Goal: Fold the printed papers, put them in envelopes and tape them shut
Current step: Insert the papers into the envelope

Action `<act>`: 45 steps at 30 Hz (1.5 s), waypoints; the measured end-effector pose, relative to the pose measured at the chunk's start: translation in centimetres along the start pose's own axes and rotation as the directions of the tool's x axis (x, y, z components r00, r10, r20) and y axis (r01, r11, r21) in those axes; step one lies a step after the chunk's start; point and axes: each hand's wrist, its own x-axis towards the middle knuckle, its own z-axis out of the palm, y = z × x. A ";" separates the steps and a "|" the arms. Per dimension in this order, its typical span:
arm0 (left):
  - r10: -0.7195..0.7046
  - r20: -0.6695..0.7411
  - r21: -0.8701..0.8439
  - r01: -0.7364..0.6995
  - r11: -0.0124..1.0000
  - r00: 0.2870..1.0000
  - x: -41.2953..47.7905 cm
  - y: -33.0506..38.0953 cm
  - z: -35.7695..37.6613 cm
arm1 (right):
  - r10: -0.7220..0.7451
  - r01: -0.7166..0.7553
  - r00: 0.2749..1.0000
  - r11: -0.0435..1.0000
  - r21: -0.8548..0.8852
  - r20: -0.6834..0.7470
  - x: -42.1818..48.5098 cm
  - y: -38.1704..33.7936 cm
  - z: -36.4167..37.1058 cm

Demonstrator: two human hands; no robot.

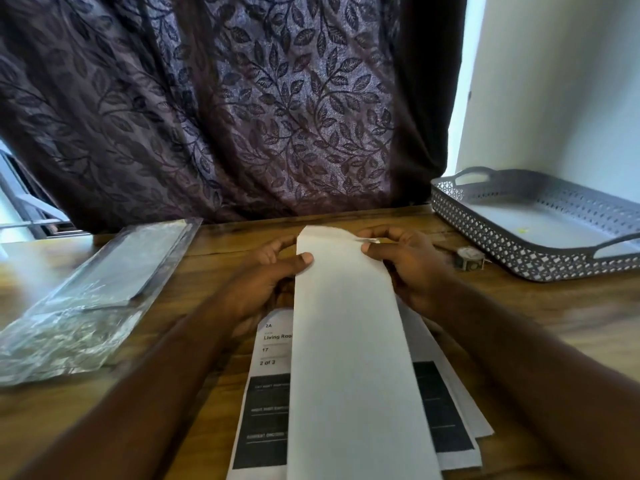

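A long white envelope runs lengthwise away from me over the table's middle. My left hand grips its far left edge, thumb on top. My right hand holds the far right corner, fingers at the flap end. Under the envelope lie printed papers with black blocks and text. A small roll of tape sits on the table just right of my right hand. A clear plastic pack of envelopes lies to the left.
A grey perforated tray with handles stands at the back right on the wooden table. A dark leaf-patterned curtain hangs behind the table's far edge. A white wall rises at the right.
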 end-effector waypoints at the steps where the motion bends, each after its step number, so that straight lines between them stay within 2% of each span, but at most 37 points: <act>1: 0.016 -0.029 -0.016 -0.016 1.000 0.999 0.2 -0.3 -0.1 | -0.005 0.006 1.000 0.999 -0.031 0.026 -0.2 0.2 0.3; 6: 0.066 -0.110 0.078 -0.057 0.995 0.992 1.0 -1.3 -0.8 | -0.052 0.061 0.994 0.994 -0.093 0.101 -0.5 0.8 1.1; 11: 0.087 -0.145 0.026 -0.085 0.996 0.986 1.2 -1.6 -0.7 | -0.081 0.087 0.990 0.995 -0.051 0.112 -0.4 1.0 1.0; 14: 0.062 -0.170 -0.008 -0.064 0.998 0.984 1.2 -1.6 -0.5 | -0.129 0.145 0.986 0.977 -0.155 0.109 -0.4 1.2 1.0; 18: -0.007 -0.150 0.142 0.029 0.989 0.989 0.9 -1.5 -0.9 | -0.167 0.185 0.981 0.958 -0.218 0.097 -0.2 1.5 1.0; 20: 0.001 -0.145 0.188 0.027 0.982 0.989 0.7 -1.3 -0.8 | -0.165 0.181 0.982 0.955 -0.234 0.090 -0.1 1.4 0.9; 23: 0.083 -0.158 0.302 -0.032 0.953 0.984 0.7 -1.1 -0.7 | -0.155 0.182 0.981 0.940 -0.287 0.113 0.0 1.3 0.6; 27: 0.194 -0.138 0.528 -0.094 0.844 0.971 1.1 -1.0 -1.2 | -0.117 0.164 0.981 0.926 -0.341 0.153 0.0 1.1 0.4; 33: 0.182 -0.142 0.500 -0.088 0.861 0.973 1.1 -1.0 -1.5 | -0.113 0.172 0.977 0.920 -0.351 0.182 0.0 0.6 0.2; 35: 0.205 -0.133 0.550 -0.100 0.829 0.970 1.1 -1.2 -1.3 | -0.140 0.226 0.966 0.864 -0.449 0.216 0.1 0.6 0.0; 36: 0.225 -0.128 0.576 -0.112 0.810 0.966 1.0 -1.3 -1.2 | -0.173 0.280 0.954 0.804 -0.525 0.244 0.1 0.5 0.0; 38: 0.274 -0.093 0.615 -0.161 0.772 0.957 0.9 -1.7 -0.6 | -0.240 0.410 0.911 0.612 -0.676 0.336 0.1 0.4 0.1; 40: 0.333 -0.022 0.648 -0.240 0.723 0.943 0.7 -2.1 0.2 | -0.250 0.490 0.872 0.449 -0.747 0.421 -0.1 0.3 0.6; 43: 0.419 0.044 0.715 -0.322 0.621 0.907 0.6 -2.3 1.1 | -0.251 0.518 0.855 0.401 -0.755 0.454 -0.4 0.3 1.4; 45: 0.454 0.025 0.711 -0.335 0.618 0.890 0.7 -2.2 1.2 | -0.260 0.510 0.860 0.419 -0.751 0.439 -0.4 0.3 1.7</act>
